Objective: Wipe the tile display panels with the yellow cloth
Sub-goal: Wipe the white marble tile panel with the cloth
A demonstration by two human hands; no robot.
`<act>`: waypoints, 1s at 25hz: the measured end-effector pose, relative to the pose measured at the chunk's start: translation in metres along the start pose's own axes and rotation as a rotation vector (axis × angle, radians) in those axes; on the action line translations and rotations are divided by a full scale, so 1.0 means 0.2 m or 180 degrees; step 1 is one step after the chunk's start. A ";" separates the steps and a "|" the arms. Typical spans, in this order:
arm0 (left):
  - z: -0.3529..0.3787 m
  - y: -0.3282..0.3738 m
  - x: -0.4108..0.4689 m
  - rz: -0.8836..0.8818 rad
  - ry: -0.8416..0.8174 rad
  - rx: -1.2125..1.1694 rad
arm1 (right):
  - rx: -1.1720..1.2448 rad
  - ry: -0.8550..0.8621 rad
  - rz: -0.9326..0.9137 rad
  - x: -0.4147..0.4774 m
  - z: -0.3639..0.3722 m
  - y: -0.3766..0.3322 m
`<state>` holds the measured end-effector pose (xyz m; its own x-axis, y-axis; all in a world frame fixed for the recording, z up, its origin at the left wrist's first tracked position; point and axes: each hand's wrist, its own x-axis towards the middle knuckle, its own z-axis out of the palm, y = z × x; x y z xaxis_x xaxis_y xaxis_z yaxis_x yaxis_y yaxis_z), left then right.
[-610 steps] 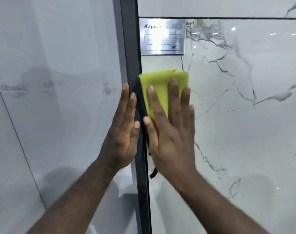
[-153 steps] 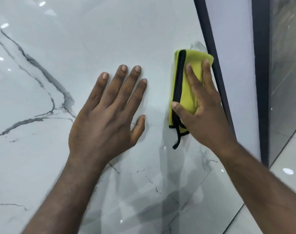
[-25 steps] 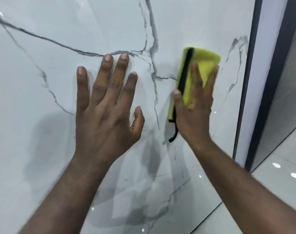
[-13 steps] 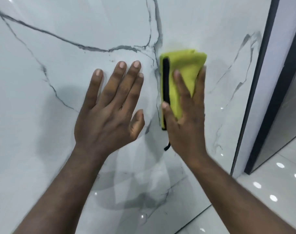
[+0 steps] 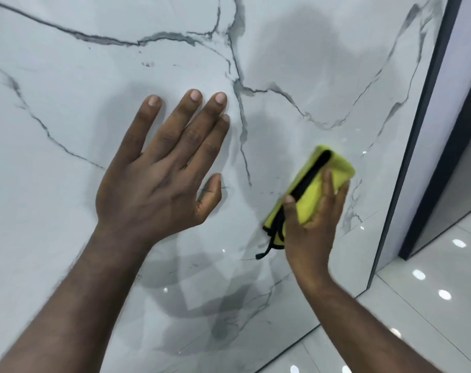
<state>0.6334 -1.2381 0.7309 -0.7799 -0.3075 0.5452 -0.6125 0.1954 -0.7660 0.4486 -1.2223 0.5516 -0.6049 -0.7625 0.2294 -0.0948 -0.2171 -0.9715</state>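
My left hand (image 5: 159,184) flat on tile panel (image 5: 67,76), holding nothing; right hand (image 5: 309,238) presses yellow cloth (image 5: 311,197) near panel's right edge, fingers nearly straight; risks: bare palm could smear gloss; unpinched cloth may slip.

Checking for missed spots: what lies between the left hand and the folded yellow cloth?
Head view: only bare white marble-look tile panel, crossed by a dark grey vein.
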 end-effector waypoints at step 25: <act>-0.35 -0.54 -0.66 -0.1064 0.0158 -0.0440 | -0.1478 -0.0321 -0.2377 -0.50 0.43 -0.72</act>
<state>0.7939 -1.1539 0.7653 -0.5369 -0.3306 0.7762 -0.8436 0.2168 -0.4912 0.5904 -1.1674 0.6728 -0.1862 -0.5755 0.7963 -0.7618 -0.4272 -0.4869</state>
